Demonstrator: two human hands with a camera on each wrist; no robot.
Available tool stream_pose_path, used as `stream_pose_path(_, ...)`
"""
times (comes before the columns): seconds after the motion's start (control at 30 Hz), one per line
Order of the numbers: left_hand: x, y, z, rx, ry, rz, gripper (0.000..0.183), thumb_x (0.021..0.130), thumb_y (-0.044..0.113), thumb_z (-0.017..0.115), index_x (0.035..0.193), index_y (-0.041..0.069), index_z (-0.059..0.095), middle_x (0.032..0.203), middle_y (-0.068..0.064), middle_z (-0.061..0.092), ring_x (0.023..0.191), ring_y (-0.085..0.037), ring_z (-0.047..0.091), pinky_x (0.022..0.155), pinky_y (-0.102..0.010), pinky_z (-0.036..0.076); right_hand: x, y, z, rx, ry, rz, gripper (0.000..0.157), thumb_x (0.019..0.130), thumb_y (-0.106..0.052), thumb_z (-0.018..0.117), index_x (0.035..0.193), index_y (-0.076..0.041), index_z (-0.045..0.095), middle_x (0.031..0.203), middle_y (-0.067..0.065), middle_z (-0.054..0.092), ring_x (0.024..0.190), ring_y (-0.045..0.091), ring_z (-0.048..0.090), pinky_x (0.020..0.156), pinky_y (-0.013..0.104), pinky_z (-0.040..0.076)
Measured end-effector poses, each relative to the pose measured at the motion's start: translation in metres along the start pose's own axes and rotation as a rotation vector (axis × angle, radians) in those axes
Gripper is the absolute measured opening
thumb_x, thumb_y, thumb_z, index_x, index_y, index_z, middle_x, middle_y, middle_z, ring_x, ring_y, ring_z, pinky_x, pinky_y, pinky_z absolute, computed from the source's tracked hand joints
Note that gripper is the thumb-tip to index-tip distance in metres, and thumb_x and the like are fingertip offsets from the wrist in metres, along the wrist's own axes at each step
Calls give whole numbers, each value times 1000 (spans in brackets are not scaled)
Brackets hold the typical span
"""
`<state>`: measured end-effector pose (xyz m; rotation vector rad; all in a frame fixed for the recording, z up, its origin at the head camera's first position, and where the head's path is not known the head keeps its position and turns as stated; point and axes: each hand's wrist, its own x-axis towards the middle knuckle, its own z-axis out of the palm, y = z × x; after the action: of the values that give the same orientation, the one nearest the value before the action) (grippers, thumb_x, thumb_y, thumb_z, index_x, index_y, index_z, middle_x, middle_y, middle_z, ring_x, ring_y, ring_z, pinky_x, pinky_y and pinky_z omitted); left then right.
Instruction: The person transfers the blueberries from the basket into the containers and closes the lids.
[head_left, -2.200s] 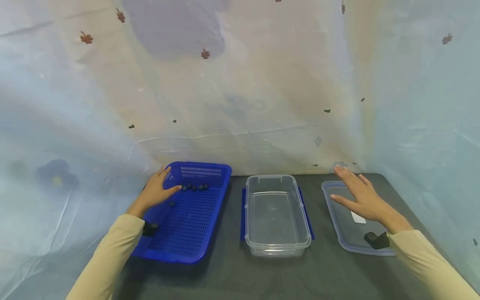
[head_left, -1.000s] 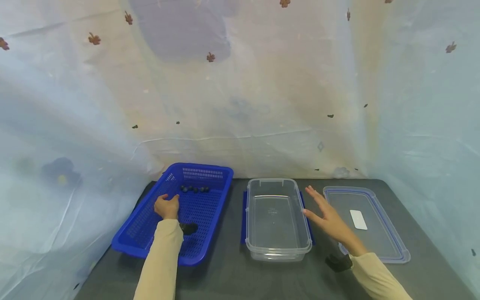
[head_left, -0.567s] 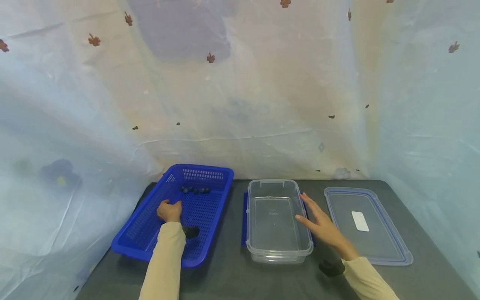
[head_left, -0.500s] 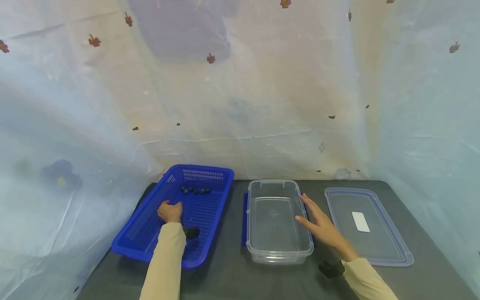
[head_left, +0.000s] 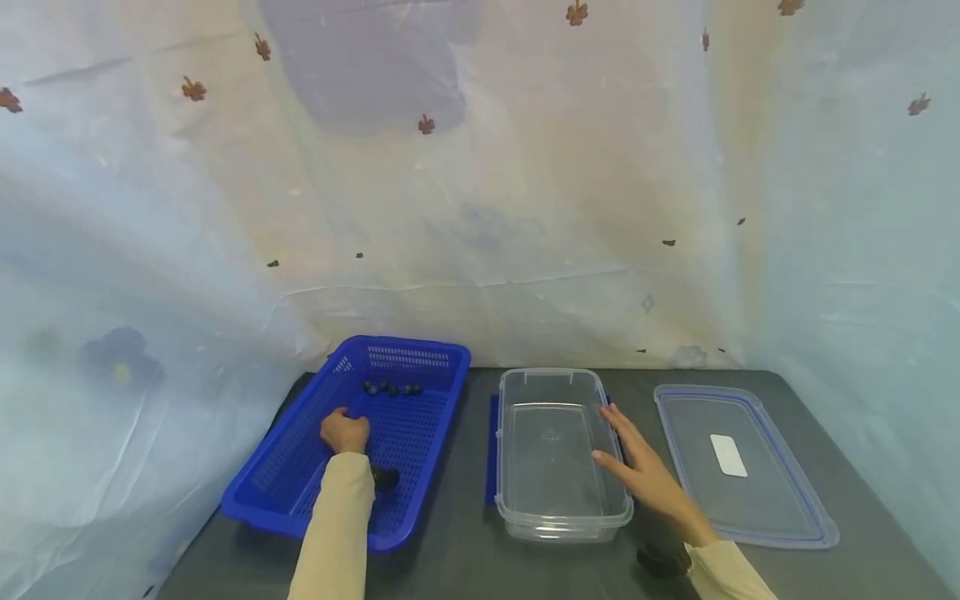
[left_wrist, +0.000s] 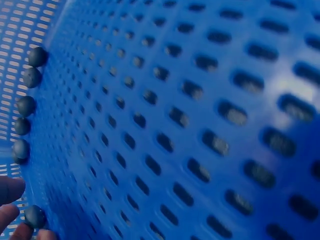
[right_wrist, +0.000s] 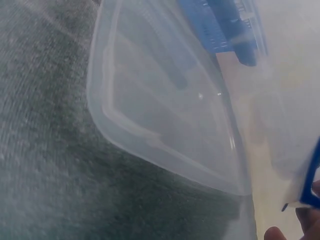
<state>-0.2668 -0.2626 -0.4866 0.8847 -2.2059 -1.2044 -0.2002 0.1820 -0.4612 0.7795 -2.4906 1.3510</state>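
A clear plastic container (head_left: pixel 551 483) stands mid-table. My left hand (head_left: pixel 345 432) reaches down into the blue basket (head_left: pixel 405 492), its fingers bent. In the left wrist view, a dark blueberry (left_wrist: pixel 35 216) lies right at the fingertips, and the thumb (left_wrist: pixel 11 190) is a little apart from it. Several more blueberries (head_left: pixel 393 389) rest in a row at the basket's far end. My right hand (head_left: pixel 648 475) lies along the container's right rim, fingers extended and thumb over the opening. In the right wrist view, fingertips (right_wrist: pixel 274 234) show beside a blue edge (right_wrist: pixel 311 182).
To the right lies a clear lid (head_left: pixel 757 475) with a blue seal and a white label (head_left: pixel 727 456). Blue strips (head_left: pixel 492 467) show at the container's sides. A patterned plastic sheet (head_left: pixel 480 208) hangs behind the dark grey tabletop (head_left: pixel 555 575).
My left hand has moved from the basket's left rim into the basket and bent its fingers down. My right hand has moved left from over the lid to the container's rim.
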Motion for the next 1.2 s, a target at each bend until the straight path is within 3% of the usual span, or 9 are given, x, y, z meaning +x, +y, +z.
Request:
stream_pose_path(0.23, 0, -4, 4, 78, 13, 58, 34, 68, -8, 56, 101, -17, 55, 101, -36, 46, 103, -48, 37, 93, -48, 26, -6, 14, 3, -9, 26, -20, 64, 82, -10, 61, 137, -2, 28, 141, 24, 19, 125, 43, 19, 87, 65, 19)
stream_pose_path(0.4, 3, -6, 8, 79, 51, 116, 28, 66, -10, 55, 93, -17, 58, 93, -34, 50, 97, -46, 41, 90, -48, 29, -9, 24, 4, 17, 16, -1, 66, 83, -15, 61, 139, -8, 27, 143, 19, 17, 127, 39, 17, 89, 64, 18)
stream_pose_path(0.6, 6, -9, 9, 99, 57, 173, 29, 64, -9, 58, 92, -15, 59, 91, -33, 54, 95, -47, 44, 88, -47, 30, -11, 20, 3, 36, 11, 7, 65, 84, -12, 60, 139, -8, 26, 143, 19, 17, 125, 42, 19, 83, 65, 27)
stream_pose_path(0.9, 11, -14, 11, 108, 19, 96, 28, 67, -7, 62, 94, -13, 59, 95, -32, 53, 100, -46, 40, 91, -49, 27, -9, -16, -1, 90, 18, 36, 62, 83, -3, 58, 136, 4, 26, 139, 27, 18, 122, 50, 19, 80, 69, 25)
stream_pose_path(1.03, 10, -12, 10, 126, 38, 98, 24, 68, -7, 60, 91, -12, 60, 94, -31, 55, 98, -46, 43, 89, -48, 29, -9, -17, 0, 87, 22, 37, 63, 82, -2, 57, 136, 4, 26, 139, 27, 19, 122, 49, 20, 79, 70, 25)
stream_pose_path(1.2, 10, -12, 10, 81, 43, 40, 20, 68, -9, 54, 88, -9, 61, 96, -30, 56, 98, -46, 46, 86, -47, 35, -10, -18, 1, 99, 27, 44, 62, 83, -2, 57, 136, 4, 25, 139, 28, 20, 122, 49, 19, 79, 70, 24)
